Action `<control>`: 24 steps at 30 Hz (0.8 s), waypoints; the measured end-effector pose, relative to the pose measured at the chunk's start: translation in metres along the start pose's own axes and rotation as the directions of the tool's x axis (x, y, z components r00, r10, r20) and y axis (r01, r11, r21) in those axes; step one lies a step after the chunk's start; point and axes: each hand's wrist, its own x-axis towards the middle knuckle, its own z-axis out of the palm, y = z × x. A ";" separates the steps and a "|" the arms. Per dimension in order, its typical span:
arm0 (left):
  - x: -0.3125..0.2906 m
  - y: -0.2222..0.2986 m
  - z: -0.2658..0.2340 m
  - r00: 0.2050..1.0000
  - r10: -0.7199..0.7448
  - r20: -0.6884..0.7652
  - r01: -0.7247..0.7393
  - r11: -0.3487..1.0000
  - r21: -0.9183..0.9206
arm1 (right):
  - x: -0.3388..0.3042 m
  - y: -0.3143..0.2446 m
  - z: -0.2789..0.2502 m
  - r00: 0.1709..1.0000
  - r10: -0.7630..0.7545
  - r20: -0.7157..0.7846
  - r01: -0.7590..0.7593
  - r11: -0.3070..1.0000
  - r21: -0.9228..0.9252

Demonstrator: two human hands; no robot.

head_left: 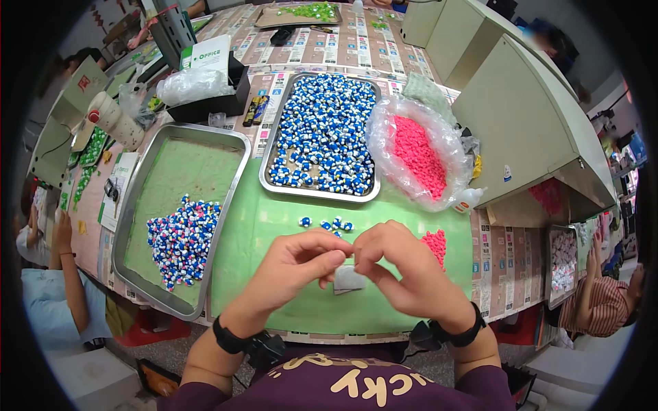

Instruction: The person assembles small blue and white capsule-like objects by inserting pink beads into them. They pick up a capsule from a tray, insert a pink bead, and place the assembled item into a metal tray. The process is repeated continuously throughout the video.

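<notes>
My left hand (291,266) and my right hand (409,270) meet over the green mat (274,322), thumbs and fingers pinched close together. Whatever lies between their fingertips is hidden or too small to name. Just below the fingertips is a small pale grey square pad (349,279). A few loose blue-and-white pieces (336,225) lie just beyond my hands. To the right of my right hand is a small pile of pink pieces (435,246), partly covered by the hand. Both wrists wear black straps with small dark devices.
A metal tray (236,147) on the left holds blue, white and pink pieces. Another tray (322,195) ahead is full of blue-and-white pieces. Beside it sits a clear plastic bag (384,127) of pink pieces. A beige metal box (534,116) stands right; co-workers sit at both sides.
</notes>
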 end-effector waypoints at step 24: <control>0.002 -0.008 0.011 0.996 -0.068 0.053 0.076 0.983 -0.166 | 0.002 0.007 0.010 0.875 -0.485 0.003 0.433 0.777 -0.457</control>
